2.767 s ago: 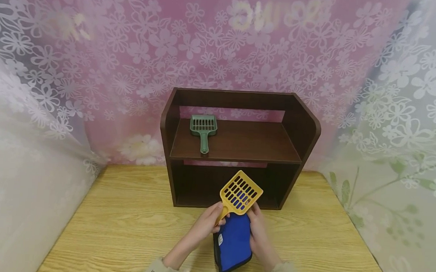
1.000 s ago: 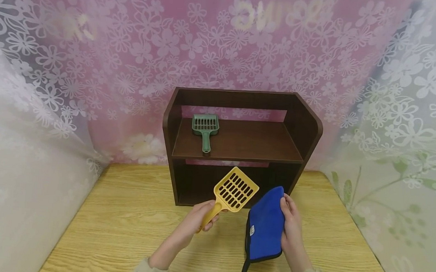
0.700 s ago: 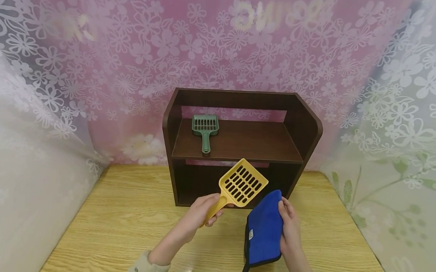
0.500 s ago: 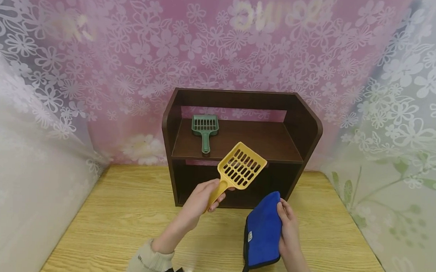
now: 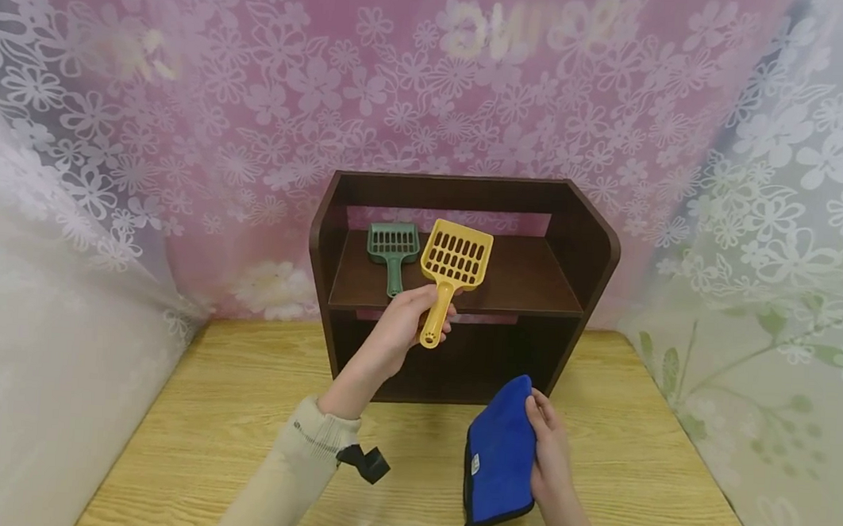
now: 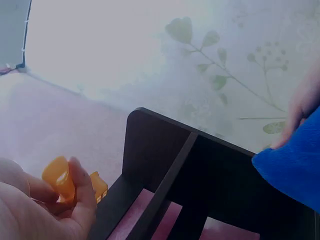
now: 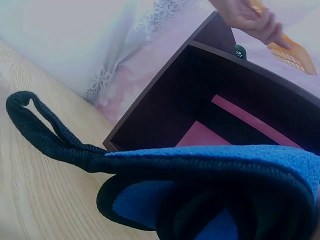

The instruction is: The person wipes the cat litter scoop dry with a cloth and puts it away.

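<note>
My left hand (image 5: 407, 318) grips the handle of a yellow slotted litter scoop (image 5: 458, 254), its head overlapping the upper shelf in the head view. Beside it on that shelf lies a green litter scoop (image 5: 393, 250), handle toward me. In front of the shelf's lower right, my right hand (image 5: 550, 460) holds a folded blue cloth (image 5: 501, 450) with black edging. A black loop (image 7: 37, 130) sticks out from the cloth's corner in the right wrist view. The left wrist view shows the fingers wrapped round the yellow handle (image 6: 60, 177).
A dark brown two-tier shelf (image 5: 528, 280) stands at the back of the wood-grain table (image 5: 226, 435). Flowered curtains (image 5: 272, 112) hang behind it and on both sides. A black strap mount (image 5: 368, 460) juts from the left sleeve.
My left hand has risen and moved forward with the yellow scoop, from below the cloth's level to over the upper shelf. The scoop has turned more upright. The cloth moved right, then slightly back left.
</note>
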`<state>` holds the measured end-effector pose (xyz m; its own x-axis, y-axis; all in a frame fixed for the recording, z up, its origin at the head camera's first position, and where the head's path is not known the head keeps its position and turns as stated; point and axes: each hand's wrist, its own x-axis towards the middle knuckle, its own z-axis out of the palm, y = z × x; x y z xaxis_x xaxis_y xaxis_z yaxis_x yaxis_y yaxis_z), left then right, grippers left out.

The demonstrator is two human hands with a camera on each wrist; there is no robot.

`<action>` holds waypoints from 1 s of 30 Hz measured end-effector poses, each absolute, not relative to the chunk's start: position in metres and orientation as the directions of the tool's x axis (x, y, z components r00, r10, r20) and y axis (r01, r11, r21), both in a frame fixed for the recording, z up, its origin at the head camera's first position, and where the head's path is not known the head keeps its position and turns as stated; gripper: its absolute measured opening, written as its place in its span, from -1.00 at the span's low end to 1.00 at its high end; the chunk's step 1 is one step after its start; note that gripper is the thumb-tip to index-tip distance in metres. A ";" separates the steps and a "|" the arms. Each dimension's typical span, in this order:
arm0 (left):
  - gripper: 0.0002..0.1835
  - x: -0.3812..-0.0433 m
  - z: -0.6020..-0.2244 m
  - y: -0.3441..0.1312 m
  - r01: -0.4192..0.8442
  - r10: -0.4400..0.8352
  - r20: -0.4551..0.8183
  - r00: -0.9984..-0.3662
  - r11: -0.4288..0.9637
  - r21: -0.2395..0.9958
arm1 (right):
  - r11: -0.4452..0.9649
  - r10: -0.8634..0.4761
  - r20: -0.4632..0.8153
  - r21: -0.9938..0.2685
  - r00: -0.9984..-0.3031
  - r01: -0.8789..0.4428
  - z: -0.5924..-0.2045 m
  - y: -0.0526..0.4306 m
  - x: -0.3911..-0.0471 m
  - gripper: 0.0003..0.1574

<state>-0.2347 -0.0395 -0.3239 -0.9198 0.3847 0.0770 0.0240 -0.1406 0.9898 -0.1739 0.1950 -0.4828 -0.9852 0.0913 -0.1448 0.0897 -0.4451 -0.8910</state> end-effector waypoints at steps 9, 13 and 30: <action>-0.64 -0.268 -0.311 -0.028 0.000 0.390 0.079 -0.918 -0.198 0.980 | -0.433 0.100 -0.189 -0.892 -0.977 0.128 -0.479 0.196 -0.173 -0.55; -0.67 -0.279 -0.309 -0.023 0.002 0.359 0.064 -0.931 -0.173 0.985 | -0.424 0.113 -0.205 -0.895 -0.972 0.139 -0.479 0.197 -0.172 -0.53; -0.69 -0.317 -0.315 -0.002 -0.048 0.218 -0.058 -0.974 0.051 0.998 | -0.409 0.124 -0.153 -0.908 -0.980 0.090 -0.495 0.195 -0.175 -0.52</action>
<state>-0.3170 -0.0020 -0.3153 -0.9742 0.2179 -0.0583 -0.0483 0.0510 0.9975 -0.1751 0.1953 -0.4954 -0.9804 0.1239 -0.1531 0.0903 -0.4085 -0.9083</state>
